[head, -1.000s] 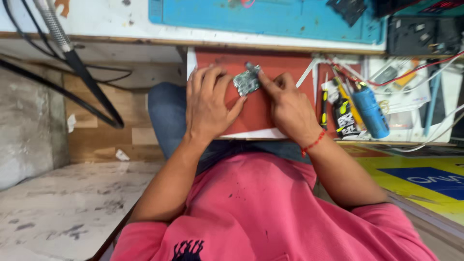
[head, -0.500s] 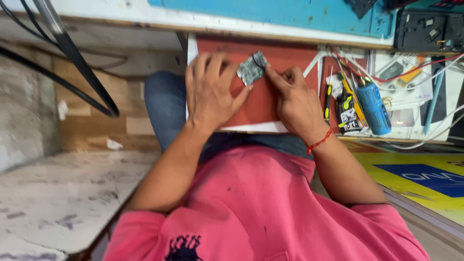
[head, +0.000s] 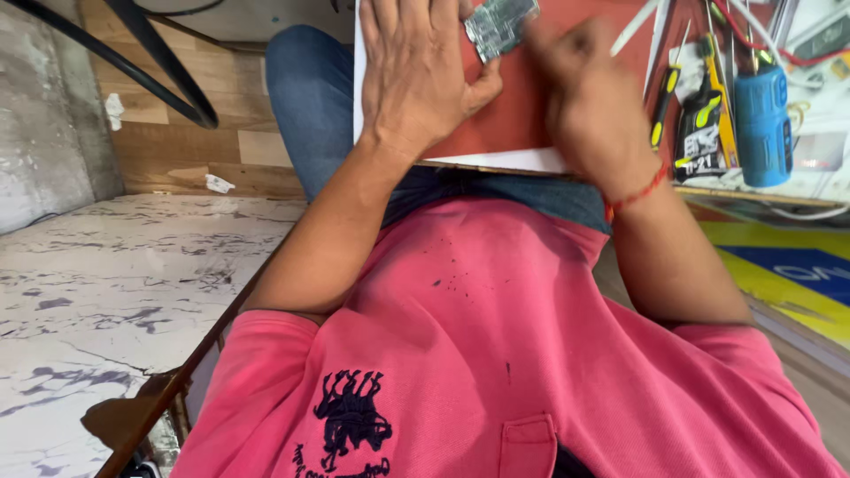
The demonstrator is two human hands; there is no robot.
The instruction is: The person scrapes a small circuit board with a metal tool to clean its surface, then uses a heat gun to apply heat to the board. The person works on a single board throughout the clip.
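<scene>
A small grey-green circuit board [head: 500, 25] lies on a red work mat [head: 522, 119] at the top of the view. My left hand [head: 416, 75] rests flat on the mat, fingers spread, its thumb just under the board's lower edge. My right hand [head: 584, 97] is blurred by motion; its curled fingers reach the board's right side. Whether it pinches the board or a small tool is unclear. A red thread bracelet [head: 639, 193] circles my right wrist. My pink shirt fills the lower part of the view.
To the right of the mat lie a yellow-and-black screwdriver [head: 662, 119], a black-and-yellow tool [head: 701, 133] and a blue cylinder [head: 761, 124]. A white marbled surface [head: 88, 292] is at left, with a black cable [head: 159, 80] above it. A yellow-and-blue mat [head: 788, 274] is at right.
The view has tipped down and closer, so the bench has slid to the top edge. My right hand has gone blurry beside the board; my left hand stays flat on the mat.
</scene>
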